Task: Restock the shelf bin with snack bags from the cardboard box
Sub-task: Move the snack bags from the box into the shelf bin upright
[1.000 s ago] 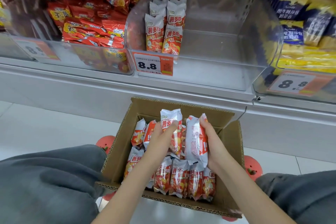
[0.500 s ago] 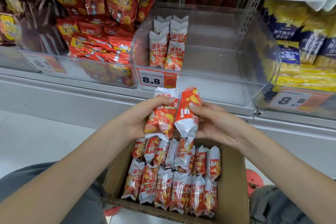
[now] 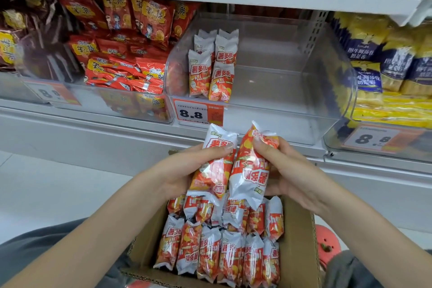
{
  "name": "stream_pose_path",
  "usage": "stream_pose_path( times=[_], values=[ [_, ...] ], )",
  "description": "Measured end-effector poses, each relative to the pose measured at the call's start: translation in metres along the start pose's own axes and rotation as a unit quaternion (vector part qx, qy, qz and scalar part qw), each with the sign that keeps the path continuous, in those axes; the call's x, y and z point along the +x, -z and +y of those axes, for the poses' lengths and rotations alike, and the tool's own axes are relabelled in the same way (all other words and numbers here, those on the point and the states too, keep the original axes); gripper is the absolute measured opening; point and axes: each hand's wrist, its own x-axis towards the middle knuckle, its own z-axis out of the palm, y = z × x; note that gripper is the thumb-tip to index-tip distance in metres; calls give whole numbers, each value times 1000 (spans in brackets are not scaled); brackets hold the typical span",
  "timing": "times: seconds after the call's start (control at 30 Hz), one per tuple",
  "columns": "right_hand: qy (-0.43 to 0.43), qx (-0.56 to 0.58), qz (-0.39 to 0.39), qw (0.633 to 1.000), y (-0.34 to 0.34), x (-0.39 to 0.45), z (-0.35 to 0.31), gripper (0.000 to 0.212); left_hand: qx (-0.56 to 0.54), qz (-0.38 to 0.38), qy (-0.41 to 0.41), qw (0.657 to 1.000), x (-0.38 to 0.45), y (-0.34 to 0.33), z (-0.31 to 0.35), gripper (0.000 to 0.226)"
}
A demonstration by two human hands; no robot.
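Two snack bags are held above the cardboard box (image 3: pixel 301 252): left hand (image 3: pixel 184 170) grips one bag (image 3: pixel 214 166); right hand (image 3: pixel 287 170) pinches the other bag (image 3: pixel 251 170); shelf bin (image 3: pixel 292 105) at 12 o'clock.

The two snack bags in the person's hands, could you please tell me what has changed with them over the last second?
A second ago both hands were down in the cardboard box gripping the bags. Since then the left hand and the right hand have lifted one snack bag each out and up toward the clear shelf bin. Neither was let go. The bags already standing in the bin are unchanged.
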Motion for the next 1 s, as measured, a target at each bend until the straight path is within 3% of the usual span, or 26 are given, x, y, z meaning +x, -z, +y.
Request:
stream_pose_path(
  times=[0.1,0.2,0.33,0.43,0.5,0.67,0.77,0.9,1.0],
  values=[
    [-22,41,-9,999,6,-2,-1,64,-3,7,6,1000,-3,2,5,54],
    [-50,101,-6,994,11,-2,-7,63,-34,64,-17,997,-2,7,7,54],
    [-65,307,53,948,9,1,-1,49,-86,168,-50,981,1,13,2,49],
    [-68,426,73,899,-2,0,12,52,-91,160,-39,982,1,10,-4,55],
    [-79,441,82,890,-9,-1,19,54,-111,121,-33,986,0,2,-7,60],
    [-104,391,70,912,-18,-6,29,61,-142,79,-38,986,-3,-7,-9,58],
    [-116,292,5,949,-16,-8,37,65,-147,137,-51,978,-3,0,-5,65],
    [-110,135,-108,979,-16,-8,37,64,-120,173,-32,977,-2,15,3,51],
    [-88,-17,-177,980,-21,-6,36,59,-81,175,-54,980,-1,18,2,43]
  ],
)
